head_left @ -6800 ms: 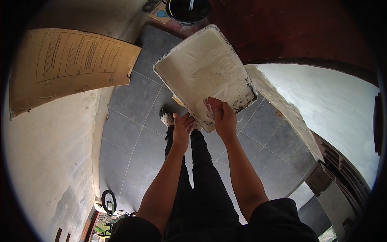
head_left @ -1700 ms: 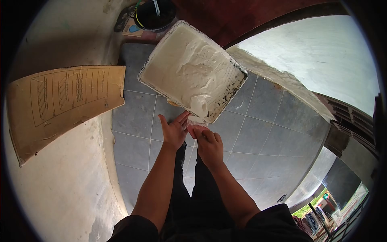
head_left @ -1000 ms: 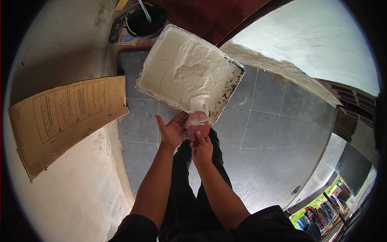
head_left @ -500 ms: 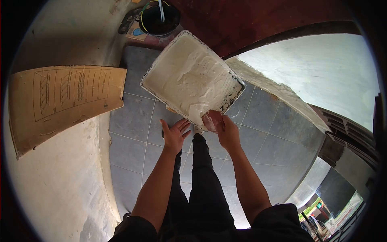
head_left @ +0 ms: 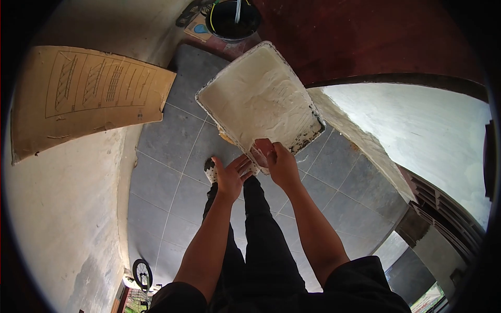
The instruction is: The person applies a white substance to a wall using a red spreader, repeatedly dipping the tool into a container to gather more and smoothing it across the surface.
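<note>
A square white-rimmed tray (head_left: pixel 263 99) holds a spread of pale, creamy paste with ridges across it. At its near corner my right hand (head_left: pixel 283 166) grips a reddish flat scraper (head_left: pixel 264 148), whose blade is smeared with paste and lies over the tray's edge. My left hand (head_left: pixel 230 176) is just left of that corner, palm up with its fingers spread, holding nothing. Its fingertips are close to the scraper and the tray rim; whether they touch is unclear.
A black bucket (head_left: pixel 233 20) with a yellow handle stands beyond the tray. Printed cardboard (head_left: pixel 94 99) covers part of the left side. Grey floor tiles (head_left: pixel 172 156) lie below, with a pale wall (head_left: pixel 412 125) at right and a bicycle wheel (head_left: pixel 142 274) at lower left.
The scraper and my right hand have shifted left, closer to my left hand. The view has turned, so the bucket and tray appear farther right and the bicycle wheel now shows.
</note>
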{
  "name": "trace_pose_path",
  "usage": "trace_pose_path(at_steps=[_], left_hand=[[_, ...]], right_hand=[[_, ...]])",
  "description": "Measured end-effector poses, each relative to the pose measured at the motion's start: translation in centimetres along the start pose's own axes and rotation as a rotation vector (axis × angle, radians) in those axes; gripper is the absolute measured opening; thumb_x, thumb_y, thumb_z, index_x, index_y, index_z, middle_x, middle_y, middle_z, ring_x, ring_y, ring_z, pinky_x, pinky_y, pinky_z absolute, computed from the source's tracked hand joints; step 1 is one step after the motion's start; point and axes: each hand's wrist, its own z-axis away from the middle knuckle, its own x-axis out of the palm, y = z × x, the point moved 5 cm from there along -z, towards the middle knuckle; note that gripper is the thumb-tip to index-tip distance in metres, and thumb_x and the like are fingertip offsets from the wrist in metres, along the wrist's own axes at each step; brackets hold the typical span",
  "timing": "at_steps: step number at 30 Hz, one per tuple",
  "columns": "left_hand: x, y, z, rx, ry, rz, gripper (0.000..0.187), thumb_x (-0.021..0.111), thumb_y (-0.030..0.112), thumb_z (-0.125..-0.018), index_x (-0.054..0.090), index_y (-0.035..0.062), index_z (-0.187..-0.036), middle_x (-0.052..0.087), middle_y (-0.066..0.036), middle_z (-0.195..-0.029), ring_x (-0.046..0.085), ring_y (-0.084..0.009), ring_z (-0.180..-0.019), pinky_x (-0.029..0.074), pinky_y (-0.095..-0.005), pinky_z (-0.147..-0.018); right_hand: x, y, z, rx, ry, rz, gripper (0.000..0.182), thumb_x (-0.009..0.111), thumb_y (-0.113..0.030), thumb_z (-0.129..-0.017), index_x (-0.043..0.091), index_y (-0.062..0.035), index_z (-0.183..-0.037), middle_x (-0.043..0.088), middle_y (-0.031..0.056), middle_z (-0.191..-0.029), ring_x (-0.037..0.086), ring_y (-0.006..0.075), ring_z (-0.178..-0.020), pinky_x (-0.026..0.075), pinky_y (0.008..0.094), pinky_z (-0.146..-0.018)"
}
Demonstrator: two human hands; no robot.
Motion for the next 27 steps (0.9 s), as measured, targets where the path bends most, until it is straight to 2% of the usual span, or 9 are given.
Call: trace_pose_path(at_steps=[6,9,11,12,14,17,24,26,27], left_hand=[[0.3,-0.4,-0.1,0.007,0.033,0.014,0.125,0.012,0.095,-0.086,0.043,-0.0057,-0.152,0.045,-0.02,-0.155,0.037,-0.0333,-0.146,0.028,-0.0515,-0.12],[0.2,-0.4,-0.2,0.011,0.047,0.016,0.124,0.011,0.095,-0.087,0.043,-0.0058,-0.152,0.044,-0.02,-0.156,0.037,-0.0329,-0.147,0.028,-0.0519,-0.12],[0.5,-0.3,0.0,0.012,0.032,-0.016,0.124,0.01,0.094,-0.087,0.042,-0.0051,-0.153,0.043,-0.019,-0.157,0.036,-0.0326,-0.148,0.027,-0.0519,-0.12],[0.8,-0.3,0.3,0.015,0.032,-0.018,0.124,0.01,0.094,-0.087,0.042,-0.0051,-0.153,0.043,-0.019,-0.157,0.036,-0.0326,-0.148,0.027,-0.0519,-0.12],[1.3,0.1,0.9,0.03,0.09,-0.108,0.121,0.01,0.093,-0.089,0.042,-0.0035,-0.154,0.042,-0.018,-0.158,0.035,-0.0326,-0.148,0.028,-0.0516,-0.12],[0.6,-0.1,2.4,0.043,0.157,-0.18,0.117,0.011,0.092,-0.09,0.042,-0.0004,-0.155,0.042,-0.017,-0.159,0.035,-0.0322,-0.148,0.028,-0.0514,-0.119],[0.9,1.4,10.1,0.094,0.173,-0.23,0.113,0.016,0.092,-0.09,0.046,0.0029,-0.153,0.05,-0.015,-0.154,0.042,-0.0303,-0.144,0.033,-0.0505,-0.116],[1.7,2.2,12.2,0.123,0.167,-0.245,0.112,0.017,0.092,-0.09,0.049,0.0035,-0.151,0.055,-0.012,-0.149,0.047,-0.0287,-0.138,0.036,-0.0493,-0.113],[2.7,2.8,13.0,0.148,0.138,-0.259,0.112,0.017,0.092,-0.09,0.049,0.0035,-0.151,0.055,-0.012,-0.149,0.047,-0.0287,-0.138,0.036,-0.0493,-0.113]], right_hand=[[-0.3,-0.4,-3.1,0.027,-0.084,-0.023,0.02,0.056,-0.014,-0.097,0.061,0.0037,-0.106,0.069,0.0285,-0.098,0.064,0.0505,-0.092,0.05,0.0535,-0.08],[-0.3,0.6,-4.8,0.085,-0.136,-0.1,0.023,0.058,-0.017,-0.096,0.062,0.0038,-0.106,0.069,0.0287,-0.094,0.067,0.046,-0.085,0.051,0.0496,-0.077],[0.2,2.2,-5.4,0.192,-0.215,-0.214,0.024,0.06,-0.017,-0.096,0.066,0.0026,-0.108,0.071,0.0201,-0.091,0.069,0.034,-0.08,0.051,0.0429,-0.072],[0.4,3.5,-5.6,0.189,-0.214,-0.216,0.024,0.06,-0.017,-0.096,0.066,0.0026,-0.108,0.071,0.0201,-0.091,0.069,0.034,-0.08,0.051,0.0429,-0.072],[1.4,6.3,-5.5,0.353,-0.26,-0.834,0.025,0.062,-0.017,-0.096,0.067,0.0007,-0.113,0.071,0.0091,-0.093,0.067,0.0206,-0.079,0.05,0.0362,-0.068],[-0.1,6.1,-3.3,0.422,-0.285,-1.073,0.027,0.062,-0.016,-0.098,0.066,-0.0009,-0.12,0.07,0.0032,-0.1,0.065,0.0157,-0.08,0.049,0.0326,-0.066],[-7.6,1.4,3.4,0.233,-0.352,-1.233,0.041,0.062,-0.003,-0.095,0.059,-0.0032,-0.136,0.071,0.0089,-0.114,0.072,0.0199,-0.099,0.061,0.0358,-0.075],[-10.4,-1.1,5.2,0.156,-0.283,-1.338,0.044,0.061,0.003,-0.094,0.057,-0.0016,-0.138,0.07,0.0122,-0.12,0.072,0.0252,-0.109,0.065,0.0403,-0.085],[-11.5,-1.9,5.8,0.109,-0.26,-1.393,0.038,0.056,0.006,-0.095,0.059,0.002,-0.133,0.07,0.0157,-0.121,0.072,0.0327,-0.109,0.065,0.0501,-0.088]])
